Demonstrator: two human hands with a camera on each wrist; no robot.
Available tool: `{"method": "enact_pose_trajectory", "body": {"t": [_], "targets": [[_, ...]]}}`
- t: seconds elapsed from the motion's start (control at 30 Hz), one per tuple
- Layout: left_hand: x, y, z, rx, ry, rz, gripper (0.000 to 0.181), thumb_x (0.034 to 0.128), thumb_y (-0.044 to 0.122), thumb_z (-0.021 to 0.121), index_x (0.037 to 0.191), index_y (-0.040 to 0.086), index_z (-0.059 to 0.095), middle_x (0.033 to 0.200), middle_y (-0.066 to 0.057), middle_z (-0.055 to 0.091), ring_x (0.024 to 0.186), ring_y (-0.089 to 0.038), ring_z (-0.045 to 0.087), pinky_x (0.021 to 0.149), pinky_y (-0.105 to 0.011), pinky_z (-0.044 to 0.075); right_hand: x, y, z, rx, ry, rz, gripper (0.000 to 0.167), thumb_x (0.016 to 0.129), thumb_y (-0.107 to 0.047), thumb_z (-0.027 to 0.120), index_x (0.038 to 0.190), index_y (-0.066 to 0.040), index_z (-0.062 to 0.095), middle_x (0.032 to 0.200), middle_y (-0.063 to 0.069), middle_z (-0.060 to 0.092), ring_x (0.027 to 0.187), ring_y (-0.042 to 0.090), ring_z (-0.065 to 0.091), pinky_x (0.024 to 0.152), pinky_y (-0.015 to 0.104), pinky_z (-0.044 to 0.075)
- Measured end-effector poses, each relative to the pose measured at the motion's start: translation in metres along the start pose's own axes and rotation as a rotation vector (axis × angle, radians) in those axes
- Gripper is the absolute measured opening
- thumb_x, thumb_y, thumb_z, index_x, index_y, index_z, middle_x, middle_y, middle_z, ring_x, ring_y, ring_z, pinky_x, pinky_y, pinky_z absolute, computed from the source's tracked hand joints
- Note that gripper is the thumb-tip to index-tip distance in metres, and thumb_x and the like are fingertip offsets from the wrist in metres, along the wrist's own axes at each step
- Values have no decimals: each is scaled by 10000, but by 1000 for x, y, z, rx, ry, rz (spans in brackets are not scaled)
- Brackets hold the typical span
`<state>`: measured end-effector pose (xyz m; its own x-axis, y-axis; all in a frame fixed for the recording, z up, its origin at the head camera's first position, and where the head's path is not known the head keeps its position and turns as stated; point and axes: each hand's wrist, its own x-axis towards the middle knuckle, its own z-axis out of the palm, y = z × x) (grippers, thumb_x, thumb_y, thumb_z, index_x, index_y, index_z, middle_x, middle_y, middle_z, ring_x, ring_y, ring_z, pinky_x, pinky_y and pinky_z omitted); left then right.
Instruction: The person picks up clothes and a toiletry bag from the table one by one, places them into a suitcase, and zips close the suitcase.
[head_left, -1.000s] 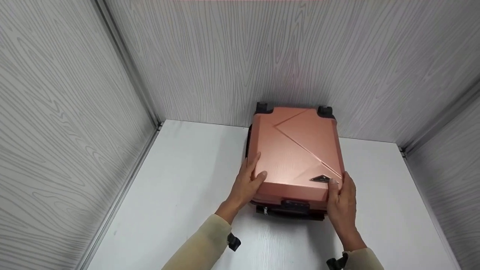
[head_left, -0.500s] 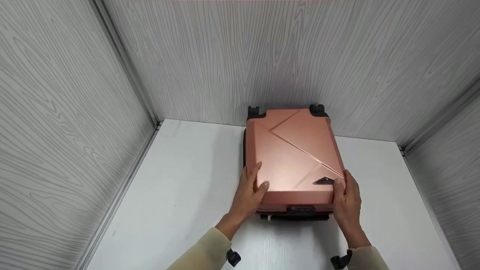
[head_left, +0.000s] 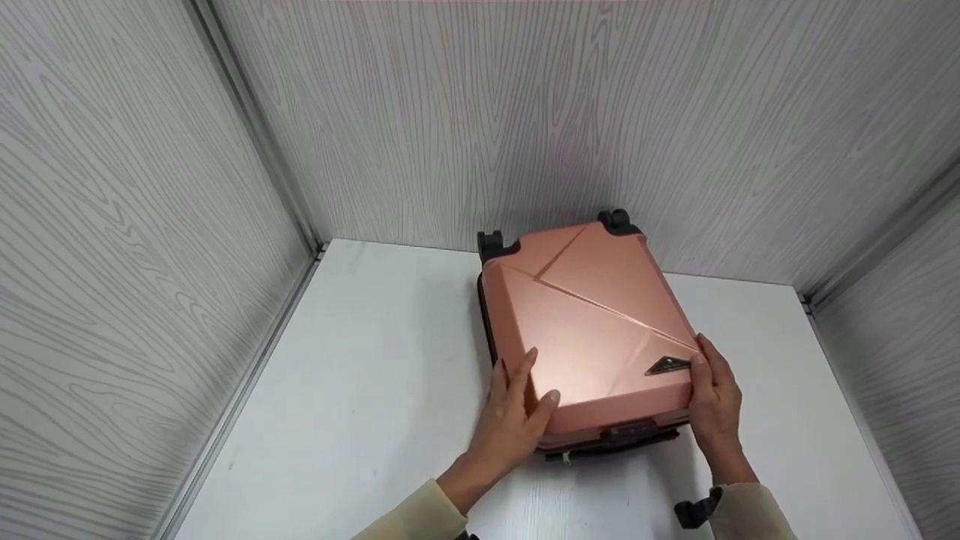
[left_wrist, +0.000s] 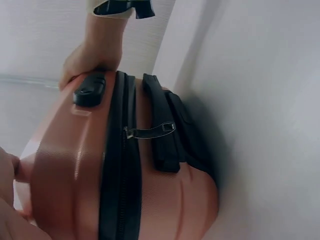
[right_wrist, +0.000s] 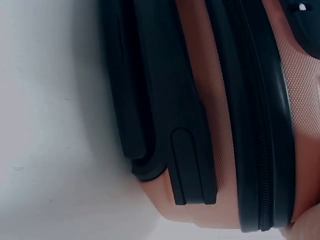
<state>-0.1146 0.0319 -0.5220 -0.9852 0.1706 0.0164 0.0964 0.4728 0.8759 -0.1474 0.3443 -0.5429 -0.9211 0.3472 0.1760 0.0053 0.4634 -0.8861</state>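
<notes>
A rose-gold hard-shell suitcase [head_left: 585, 322] lies flat on the white surface, slightly turned, its wheels [head_left: 491, 244] towards the back wall. My left hand [head_left: 506, 427] holds its near left corner, thumb and a finger on the top shell. Opposite, my right hand [head_left: 716, 401] grips the near right edge beside a dark triangular badge [head_left: 667, 365], thumb on top and fingers along the side. In the left wrist view, a zip pull [left_wrist: 150, 131] hangs across the black carry handle [left_wrist: 160, 120]. A black zipper band [right_wrist: 260, 125] runs around the shell in the right wrist view.
Grey wood-grain panels stand at the back [head_left: 450, 135], left [head_left: 135, 285] and right [head_left: 900, 337]. The white surface [head_left: 360, 360] extends on both sides of the suitcase. Black wrist mounts [head_left: 694, 514] sit at the sleeves.
The suitcase has turned counterclockwise seen from above. Its wheel end has shifted left, and its handle end has moved right and nearer. Both hands have moved along with it.
</notes>
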Motion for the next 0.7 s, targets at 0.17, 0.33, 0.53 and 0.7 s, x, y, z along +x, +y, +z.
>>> {"method": "enact_pose_trajectory", "body": {"t": [0.17, 0.33, 0.53, 0.7], "targets": [[24, -4, -15, -32, -3, 6, 708, 1059, 602, 512, 1677, 351, 274, 1740, -280, 62, 1558, -543, 218, 1168, -759, 285, -13, -14, 10, -60, 85, 5, 641, 1130, -436, 392, 1657, -78, 322, 1710, 193, 298, 1596, 411, 237, 1259, 660, 200], [68, -12, -31, -40, -41, 21, 776, 1050, 636, 496, 1701, 330, 207, 1748, -268, 7, 1586, -511, 157, 1221, -721, 226, -32, -25, 27, -101, 164, -73, 706, 1102, -375, 479, 1676, -49, 228, 1745, 228, 107, 1616, 431, 55, 1226, 733, 150], [101, -24, -34, -55, -24, 26, 841, 1022, 676, 509, 1705, 378, 118, 1763, -210, -83, 1599, -495, 122, 1214, -725, 232, -40, -23, 43, -141, 222, -169, 692, 1076, -290, 557, 1644, -8, 279, 1712, 256, 99, 1587, 459, 28, 1197, 742, 170], [102, -25, -26, -89, -8, 24, 843, 1041, 610, 513, 1707, 379, 51, 1755, -196, -159, 1606, -483, 79, 1223, -709, 230, -36, -17, 44, -142, 246, -201, 657, 1069, -267, 563, 1626, -21, 315, 1677, 266, 160, 1552, 462, 76, 1170, 730, 191]]}}
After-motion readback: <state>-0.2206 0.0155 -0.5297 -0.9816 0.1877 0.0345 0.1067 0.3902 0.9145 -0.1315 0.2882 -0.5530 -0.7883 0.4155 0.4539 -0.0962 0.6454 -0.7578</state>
